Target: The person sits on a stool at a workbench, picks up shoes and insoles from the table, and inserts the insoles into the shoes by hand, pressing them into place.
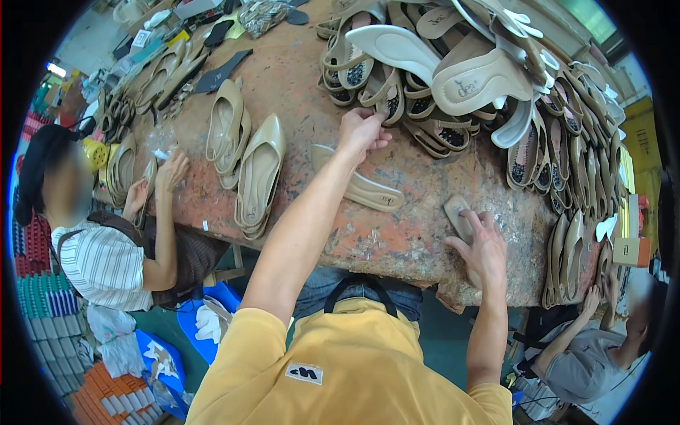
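Note:
My left hand (363, 132) reaches forward to the near edge of the shoe pile, fingers closed on the edge of a beige slingback shoe (392, 98) with a dark patterned inside. Under my left forearm lies a beige insole (374, 194), flat on the table. My right hand (483, 244) rests over another beige insole (458, 212) near the table's front edge. Its fingers are bent and spread, the thumb apart, and the palm hides part of that insole. Left of my left arm stand pointed beige shoes (261, 166) in nested stacks.
The worn, paint-stained table (297, 78) bears a tall heap of shoes and loose insoles (482, 85) at the far right. At the left, a co-worker (106, 248) handles a shoe and a small white tube. Another person (595, 354) sits at the right corner. Blue bins (161, 361) stand below left.

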### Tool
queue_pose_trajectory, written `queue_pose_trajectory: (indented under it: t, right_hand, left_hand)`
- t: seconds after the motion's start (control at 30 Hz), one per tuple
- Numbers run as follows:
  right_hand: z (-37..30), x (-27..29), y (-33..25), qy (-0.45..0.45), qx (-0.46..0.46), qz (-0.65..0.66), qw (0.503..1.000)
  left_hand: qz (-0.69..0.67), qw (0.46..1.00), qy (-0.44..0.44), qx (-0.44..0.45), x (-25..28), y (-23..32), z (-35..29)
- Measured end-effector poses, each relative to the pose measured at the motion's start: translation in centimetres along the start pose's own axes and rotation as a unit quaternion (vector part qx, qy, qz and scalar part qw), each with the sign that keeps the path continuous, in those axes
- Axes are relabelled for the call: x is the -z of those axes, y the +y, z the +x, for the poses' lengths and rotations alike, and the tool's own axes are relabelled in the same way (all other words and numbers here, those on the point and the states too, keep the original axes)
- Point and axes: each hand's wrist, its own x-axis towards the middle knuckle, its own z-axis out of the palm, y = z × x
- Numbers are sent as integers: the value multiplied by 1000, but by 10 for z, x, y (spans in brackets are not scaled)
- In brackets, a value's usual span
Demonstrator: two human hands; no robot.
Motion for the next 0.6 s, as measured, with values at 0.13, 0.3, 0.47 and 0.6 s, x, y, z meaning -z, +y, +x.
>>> queue_pose_trajectory:
  t: [0.13,0.3,0.47,0.6]
  right_hand:
    - [-21,-8,15,-8,-61,23,998]
    - [-36,-14,20,89,-92,160,979]
    - [-55,-9,42,164,-79,263,948]
    - [-40,5,36,179,-39,478,859]
  left_hand:
    - [153,981,56,-110,25,23,-15]
    - [347,905,57,-241,127,37,-81]
    - [229,929,-33,-288,174,-34,-162]
    - [314,894,-130,-294,124,-76,-181]
